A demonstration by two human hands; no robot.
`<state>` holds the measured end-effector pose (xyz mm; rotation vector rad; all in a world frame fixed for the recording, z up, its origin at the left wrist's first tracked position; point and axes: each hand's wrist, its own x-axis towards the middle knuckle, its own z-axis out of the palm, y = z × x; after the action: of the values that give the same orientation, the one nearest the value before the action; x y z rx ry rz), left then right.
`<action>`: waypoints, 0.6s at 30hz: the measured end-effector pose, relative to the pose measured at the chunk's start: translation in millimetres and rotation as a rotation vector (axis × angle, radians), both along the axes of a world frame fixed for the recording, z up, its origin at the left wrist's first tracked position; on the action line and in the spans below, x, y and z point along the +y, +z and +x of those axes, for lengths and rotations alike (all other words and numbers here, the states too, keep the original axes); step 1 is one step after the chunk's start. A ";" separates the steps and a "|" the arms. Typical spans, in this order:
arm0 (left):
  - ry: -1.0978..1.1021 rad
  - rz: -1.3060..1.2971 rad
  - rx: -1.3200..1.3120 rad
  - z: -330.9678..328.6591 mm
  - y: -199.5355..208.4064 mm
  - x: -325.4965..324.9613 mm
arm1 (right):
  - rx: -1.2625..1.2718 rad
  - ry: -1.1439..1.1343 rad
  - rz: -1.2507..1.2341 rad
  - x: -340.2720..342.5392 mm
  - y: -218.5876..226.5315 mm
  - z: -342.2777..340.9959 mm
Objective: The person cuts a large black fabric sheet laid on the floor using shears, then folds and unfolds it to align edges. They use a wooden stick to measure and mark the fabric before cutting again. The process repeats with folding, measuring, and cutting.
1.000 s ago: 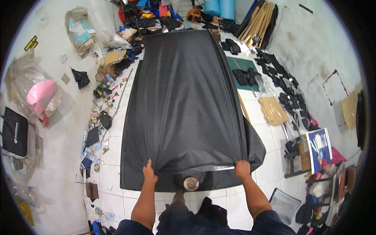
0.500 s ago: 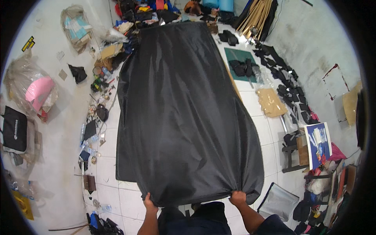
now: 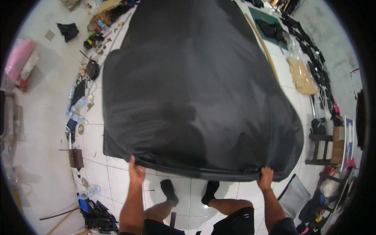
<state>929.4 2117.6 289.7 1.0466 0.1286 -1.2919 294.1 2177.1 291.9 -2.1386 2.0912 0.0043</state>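
The black sheet [image 3: 188, 86] lies spread over the tiled floor [image 3: 92, 137]. Both hands are closed on its near edge: the left hand [image 3: 137, 173] pinches it toward the sheet's left corner, the right hand [image 3: 266, 178] grips it toward the right corner. Both feet [image 3: 169, 191] stand just in front of the sheet. Right of the sheet: pole [image 3: 265, 51] alongside, then green mat [image 3: 258, 15] and tan packet [image 3: 301, 76]. Left of the sheet: bottles [image 3: 80, 102].
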 end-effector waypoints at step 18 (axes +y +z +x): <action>-0.003 0.059 -0.261 148.8 -264.6 25.9 | -0.053 -0.139 -0.565 -82.5 -245.6 -26.4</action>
<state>1078.2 2143.5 25.1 1.2567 -0.0326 -1.1484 267.7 2094.6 46.3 -2.2163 2.4150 -0.7315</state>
